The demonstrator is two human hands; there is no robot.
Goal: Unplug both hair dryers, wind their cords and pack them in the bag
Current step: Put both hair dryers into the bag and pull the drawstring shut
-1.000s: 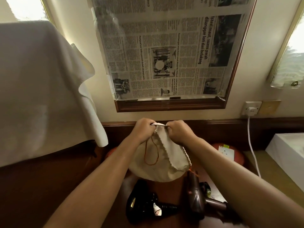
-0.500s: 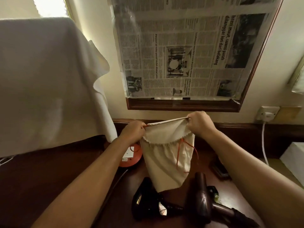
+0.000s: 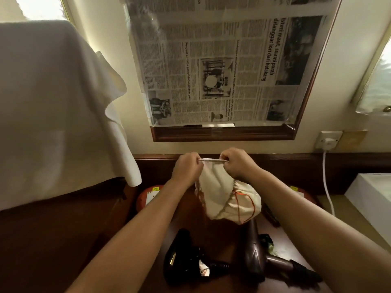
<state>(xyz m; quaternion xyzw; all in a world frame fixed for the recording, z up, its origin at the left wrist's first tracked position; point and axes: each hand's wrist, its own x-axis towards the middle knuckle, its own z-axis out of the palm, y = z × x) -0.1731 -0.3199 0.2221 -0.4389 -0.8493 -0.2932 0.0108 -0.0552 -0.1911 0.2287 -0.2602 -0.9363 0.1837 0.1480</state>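
Note:
A cream cloth drawstring bag (image 3: 226, 197) with an orange cord hangs above the dark wooden table. My left hand (image 3: 187, 167) and my right hand (image 3: 238, 163) each pinch its top hem, close together, with a short strip of hem stretched between them. Below the bag lie two hair dryers: a black one (image 3: 186, 259) with a white tag on the left, and a brown one (image 3: 257, 254) on the right, its handle pointing right.
A red round object (image 3: 148, 197) sits left of the bag, another red one (image 3: 304, 193) at right. A white plug (image 3: 329, 142) sits in the wall socket, its white cable (image 3: 328, 187) running down. A white cloth (image 3: 53, 102) drapes at left; a white box (image 3: 372, 199) stands right.
My hands have come closer together on the bag's hem, after holding it stretched wide half a second ago. The bag's body has bunched and swung to the right.

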